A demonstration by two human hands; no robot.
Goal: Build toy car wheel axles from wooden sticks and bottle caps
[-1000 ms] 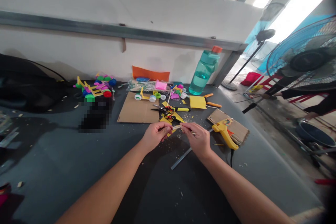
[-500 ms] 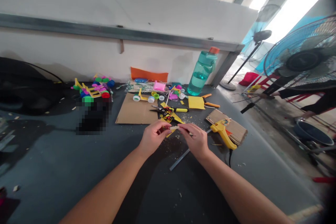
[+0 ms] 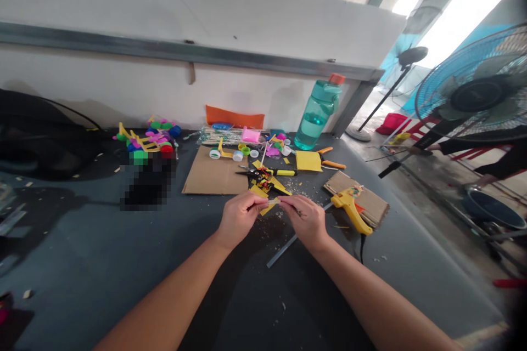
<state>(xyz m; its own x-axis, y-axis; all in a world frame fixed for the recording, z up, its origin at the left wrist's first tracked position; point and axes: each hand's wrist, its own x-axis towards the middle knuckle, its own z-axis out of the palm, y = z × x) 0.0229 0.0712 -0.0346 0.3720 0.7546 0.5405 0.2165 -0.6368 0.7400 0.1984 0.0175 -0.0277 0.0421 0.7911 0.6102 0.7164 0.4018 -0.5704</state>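
Observation:
Between my two hands is a short, thin, pale stick [image 3: 273, 201], held level above the dark table. My left hand [image 3: 242, 218] pinches its left end with thumb and fingers. At the other end, the fingertips of my right hand [image 3: 305, 220] are closed on it. Its exact kind is too small to make out. Just beyond my hands lie black-and-yellow pliers [image 3: 263, 174] and yellow scraps [image 3: 259, 191]. A grey metal ruler-like strip [image 3: 282, 251] runs under my right hand, and a yellow glue gun [image 3: 351, 209] rests to its right on cardboard [image 3: 376, 204].
A cardboard sheet [image 3: 214, 175] bears a small yellow frame with bottle-cap wheels [image 3: 225, 152]. Behind stand a teal water bottle [image 3: 315, 115] and orange-handled pliers [image 3: 332, 164] near a yellow pad [image 3: 308, 160]. Colourful assembled pieces [image 3: 150, 140] lie left. A large fan [image 3: 477, 93] stands right.
My left fingers have closed in slightly around the pale stick and tilted a little. Both hands stay in almost the same place; the objects on the table have not moved.

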